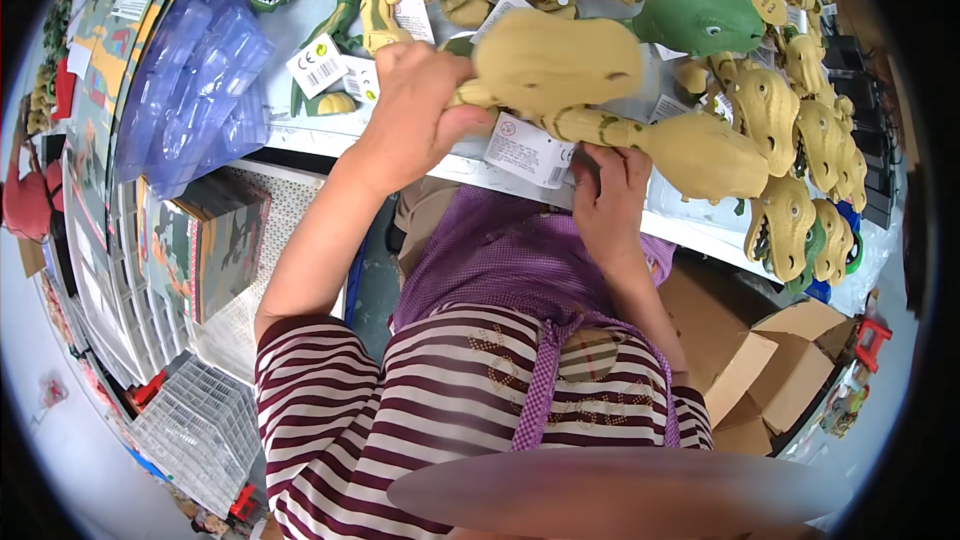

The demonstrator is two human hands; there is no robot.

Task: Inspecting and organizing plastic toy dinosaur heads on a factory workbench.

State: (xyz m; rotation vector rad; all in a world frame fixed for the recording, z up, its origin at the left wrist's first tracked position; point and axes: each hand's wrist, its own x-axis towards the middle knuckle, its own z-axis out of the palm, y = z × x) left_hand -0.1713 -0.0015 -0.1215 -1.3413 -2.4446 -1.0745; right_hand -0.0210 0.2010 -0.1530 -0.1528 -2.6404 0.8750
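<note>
At the table's front edge my left hand (418, 112) is closed around the thin neck of a tan toy dinosaur. The dinosaur's large head (555, 58) is blurred and points right. A white printed tag (528, 150) hangs below it. My right hand (612, 202) has its fingers curled at the right end of this tag, just under the green-striped neck of a second tan dinosaur (708, 160). What those fingers grip is hidden. Behind the blurred head lies a green dinosaur head (700, 18).
Many tan and green toy dinosaurs crowd the white table (690, 225), with several heads (780, 225) at its right end. Clear plastic trays (195, 75) lie at the left. Below stand a camouflage-patterned box (200, 250), a white wire basket (200, 430) and an open cardboard carton (765, 370).
</note>
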